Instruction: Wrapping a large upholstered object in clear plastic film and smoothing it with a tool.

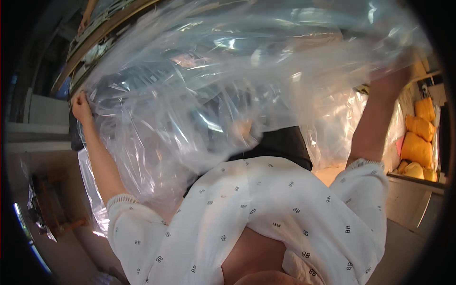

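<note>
A large clear plastic sheet (190, 90) spreads in loose, shiny folds between my raised arms and hangs down in front of my body. At the far left my left hand (81, 108) is closed, its fingers pinching the edge of the sheet. My right hand (392, 78) is lifted at the upper right, up against the plastic. Motion blur and the film over it hide its fingers, so its grip does not show. Through the sheet, dark shapes appear only dimly.
Wooden rails (102, 40) of a frame run along the upper left, with another person's hand (84, 23) beside them. Orange-yellow bundles (418, 137) are stacked on the right. A dark stand (50, 204) sits on the floor at the lower left.
</note>
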A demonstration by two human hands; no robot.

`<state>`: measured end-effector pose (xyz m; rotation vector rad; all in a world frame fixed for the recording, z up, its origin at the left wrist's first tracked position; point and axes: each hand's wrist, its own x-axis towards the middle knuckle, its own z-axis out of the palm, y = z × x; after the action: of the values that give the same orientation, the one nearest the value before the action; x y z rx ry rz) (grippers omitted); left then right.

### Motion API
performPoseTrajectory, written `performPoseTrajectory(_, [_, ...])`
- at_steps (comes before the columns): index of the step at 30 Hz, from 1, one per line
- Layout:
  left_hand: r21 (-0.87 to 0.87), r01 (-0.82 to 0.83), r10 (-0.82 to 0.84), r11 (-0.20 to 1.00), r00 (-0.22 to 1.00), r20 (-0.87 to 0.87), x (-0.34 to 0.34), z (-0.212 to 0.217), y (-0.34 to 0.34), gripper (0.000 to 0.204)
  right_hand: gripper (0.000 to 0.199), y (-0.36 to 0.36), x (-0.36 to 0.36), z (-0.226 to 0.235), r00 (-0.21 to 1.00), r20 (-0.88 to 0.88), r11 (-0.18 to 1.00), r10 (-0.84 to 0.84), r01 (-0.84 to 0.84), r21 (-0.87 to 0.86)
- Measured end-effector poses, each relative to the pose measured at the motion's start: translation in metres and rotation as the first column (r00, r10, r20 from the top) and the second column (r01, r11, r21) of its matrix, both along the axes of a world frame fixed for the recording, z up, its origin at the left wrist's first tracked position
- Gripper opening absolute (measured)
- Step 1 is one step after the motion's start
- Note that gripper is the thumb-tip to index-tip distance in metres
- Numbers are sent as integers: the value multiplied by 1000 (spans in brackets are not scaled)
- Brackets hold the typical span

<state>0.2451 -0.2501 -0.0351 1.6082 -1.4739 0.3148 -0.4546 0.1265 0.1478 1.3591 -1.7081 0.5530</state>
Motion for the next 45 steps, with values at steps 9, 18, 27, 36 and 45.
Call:
performPoseTrajectory(9, [97,160,-143,982,976,-164,-47,4,7,33,46,-32,44,-149,751,565,937,343,-313,-154])
performPoseTrajectory(18, [139,188,-158,972,967,-201,-60,10,21,30,17,130,-104,-88,822,568,979,-41,145,-140])
performPoseTrajectory(27, [183,587,-519,789,795,-313,-89,3,23,27,26,127,-324,150,793,-447,895,-414,443,-43])
performPoseTrajectory(36, [307,9,-50,952,991,127,54,11,43,35,48,-16,-154,-150,965,254,901,-70,-48,431])
performPoseTrajectory(45, [168,-78,47,983,982,181,47,-2,50,31,45,-110,-131,-105,974,222,999,52,-54,4])
